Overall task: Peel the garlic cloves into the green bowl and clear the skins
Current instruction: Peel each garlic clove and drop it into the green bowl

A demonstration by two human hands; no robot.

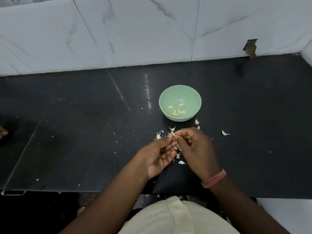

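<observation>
A green bowl [180,92] stands on the black counter and holds several peeled garlic cloves [177,110]. Just in front of it, my left hand [160,154] and my right hand [195,149] meet above the counter. Both pinch one small garlic clove [173,133] between thumb and fingertips. Most of the clove is hidden by my fingers. White garlic skins [158,136] lie scattered on the counter around and under my hands, with more skin pieces [182,162] between my wrists.
One loose piece of garlic skin [225,133] lies to the right of the bowl. The marble-tiled wall [135,31] rises behind the black counter [76,124]. The counter's front edge [50,190] runs close to my body.
</observation>
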